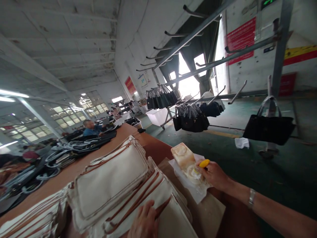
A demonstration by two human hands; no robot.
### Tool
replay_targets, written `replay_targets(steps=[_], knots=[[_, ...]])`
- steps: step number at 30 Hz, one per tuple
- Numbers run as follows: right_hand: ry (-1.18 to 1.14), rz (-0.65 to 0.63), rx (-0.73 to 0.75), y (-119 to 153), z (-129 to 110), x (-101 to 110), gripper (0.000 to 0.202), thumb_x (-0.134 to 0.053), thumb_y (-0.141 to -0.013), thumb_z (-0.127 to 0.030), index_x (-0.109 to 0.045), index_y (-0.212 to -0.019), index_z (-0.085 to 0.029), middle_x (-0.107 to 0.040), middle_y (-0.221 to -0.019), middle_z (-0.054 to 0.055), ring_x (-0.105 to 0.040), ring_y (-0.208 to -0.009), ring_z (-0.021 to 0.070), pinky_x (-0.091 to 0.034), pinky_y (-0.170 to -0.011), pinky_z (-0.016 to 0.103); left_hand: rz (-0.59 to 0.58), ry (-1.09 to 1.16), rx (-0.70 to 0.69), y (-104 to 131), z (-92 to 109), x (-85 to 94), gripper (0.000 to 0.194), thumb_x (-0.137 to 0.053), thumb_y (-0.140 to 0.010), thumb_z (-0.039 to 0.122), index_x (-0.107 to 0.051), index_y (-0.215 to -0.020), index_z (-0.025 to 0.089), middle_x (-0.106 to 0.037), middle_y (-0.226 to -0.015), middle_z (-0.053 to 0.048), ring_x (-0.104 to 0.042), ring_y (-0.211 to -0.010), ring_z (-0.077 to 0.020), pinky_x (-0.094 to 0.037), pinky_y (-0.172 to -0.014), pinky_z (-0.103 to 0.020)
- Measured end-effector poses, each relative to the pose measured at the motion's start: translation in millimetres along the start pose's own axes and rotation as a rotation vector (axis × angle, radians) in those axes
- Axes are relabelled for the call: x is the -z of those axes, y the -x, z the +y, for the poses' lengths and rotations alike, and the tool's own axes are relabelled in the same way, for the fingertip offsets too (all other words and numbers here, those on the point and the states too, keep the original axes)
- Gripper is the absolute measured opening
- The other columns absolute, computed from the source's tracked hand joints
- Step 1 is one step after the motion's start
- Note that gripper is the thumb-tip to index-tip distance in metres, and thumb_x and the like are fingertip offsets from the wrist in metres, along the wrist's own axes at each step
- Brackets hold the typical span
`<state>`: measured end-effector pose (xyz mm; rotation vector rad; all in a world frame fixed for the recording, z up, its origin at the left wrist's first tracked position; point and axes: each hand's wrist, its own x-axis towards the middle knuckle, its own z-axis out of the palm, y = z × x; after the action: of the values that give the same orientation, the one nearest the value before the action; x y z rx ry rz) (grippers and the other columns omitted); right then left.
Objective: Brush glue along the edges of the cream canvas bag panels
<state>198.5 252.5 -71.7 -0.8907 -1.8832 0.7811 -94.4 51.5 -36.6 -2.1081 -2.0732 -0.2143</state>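
My right hand pinches the yellow-handled brush over the open glue tub, right of the cream panels; an overloaded lift could drip on them. My left hand's grip I can't tell.

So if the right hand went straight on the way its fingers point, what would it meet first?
The right hand would probably meet the pale tub, just past its yellow-handled tool, though its height above the rim is unclear.
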Motion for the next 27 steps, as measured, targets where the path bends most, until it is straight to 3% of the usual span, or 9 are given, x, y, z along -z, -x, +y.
replay_targets(steps=[4,9,11,15,18,20,24,27], knots=[[0.007,-0.033,0.065,7.0,-10.2,14.0,0.026,-0.044,-0.096,-0.037,-0.065,-0.092,-0.021,-0.066,-0.093,0.007,-0.06,-0.09,0.0254,-0.045,-0.086,0.037,-0.186,0.028,0.166,-30.6,28.3,2.4,0.018,-0.046,-0.083,0.018,-0.061,-0.093,0.02,-0.066,-0.098,-0.007,-0.062,-0.094,-0.0228,-0.048,-0.081,-0.035],[0.039,-0.243,0.224,29.2,-29.5,29.9,0.018,-0.052,-0.094,-0.03,-0.068,-0.091,-0.024,-0.065,-0.089,0.004,-0.059,-0.085,0.0237,-0.046,-0.083,0.036,-0.22,0.003,0.222,-40.8,49.2,6.2,0.019,-0.045,-0.084,0.027,-0.061,-0.092,0.02,-0.064,-0.103,-0.008,-0.058,-0.102,-0.0273,-0.041,-0.085,-0.04],[0.039,-0.241,0.248,34.5,-31.6,32.3,0.019,-0.05,-0.095,-0.03,-0.068,-0.094,-0.024,-0.065,-0.091,0.006,-0.059,-0.086,0.024,-0.046,-0.085,0.037,-0.235,0.056,0.255,-41.2,50.5,5.0,0.016,-0.049,-0.081,0.026,-0.062,-0.089,0.02,-0.064,-0.102,-0.008,-0.057,-0.102,-0.0275,-0.04,-0.085,-0.039],[-0.033,-0.083,0.158,37.3,-27.7,31.3,0.022,-0.048,-0.095,-0.033,-0.068,-0.093,-0.023,-0.066,-0.094,0.008,-0.06,-0.089,0.0261,-0.048,-0.084,0.038,-0.249,0.236,0.307,-38.5,50.0,8.0,0.012,-0.051,-0.077,0.024,-0.062,-0.079,0.019,-0.065,-0.089,-0.006,-0.059,-0.089,-0.0236,-0.04,-0.077,-0.034],[-0.09,-0.014,0.074,44.9,-36.1,30.7,0.022,-0.05,-0.095,-0.036,-0.067,-0.09,-0.023,-0.066,-0.094,0.007,-0.06,-0.091,0.0269,-0.046,-0.086,0.038,-0.268,0.336,0.282,-30.8,51.0,20.2,0.019,-0.047,-0.081,0.026,-0.065,-0.08,0.019,-0.066,-0.076,-0.001,-0.06,-0.075,-0.0177,-0.04,-0.067,-0.027],[-0.181,0.039,-0.022,55.5,-52.9,29.9,0.022,-0.053,-0.094,-0.039,-0.065,-0.09,-0.022,-0.065,-0.091,0.006,-0.059,-0.087,0.0257,-0.046,-0.083,0.036,-0.286,0.48,0.274,-23.3,54.0,31.1,0.023,-0.048,-0.082,0.029,-0.068,-0.085,0.018,-0.067,-0.075,0.0,-0.061,-0.073,-0.0163,-0.041,-0.066,-0.025],[-0.484,0.065,-0.213,78.7,-100.5,18.9,0.027,-0.057,-0.091,-0.047,-0.061,-0.091,-0.021,-0.055,-0.066,0.0,-0.051,-0.059,0.0191,-0.043,-0.055,0.027,-0.289,0.837,0.311,-7.3,64.5,49.6,0.029,-0.054,-0.079,0.031,-0.071,-0.095,0.014,-0.071,-0.084,-0.004,-0.061,-0.08,-0.0186,-0.045,-0.072,-0.026],[-0.609,0.044,-0.22,84.2,-126.2,4.7,0.031,-0.06,-0.088,-0.051,-0.061,-0.086,-0.02,-0.052,-0.062,-0.001,-0.048,-0.055,0.0174,-0.04,-0.051,0.026,-0.295,0.95,0.287,4.4,70.8,58.5,0.029,-0.058,-0.078,0.032,-0.071,-0.097,0.014,-0.071,-0.087,-0.005,-0.061,-0.083,-0.0192,-0.046,-0.074,-0.027]])
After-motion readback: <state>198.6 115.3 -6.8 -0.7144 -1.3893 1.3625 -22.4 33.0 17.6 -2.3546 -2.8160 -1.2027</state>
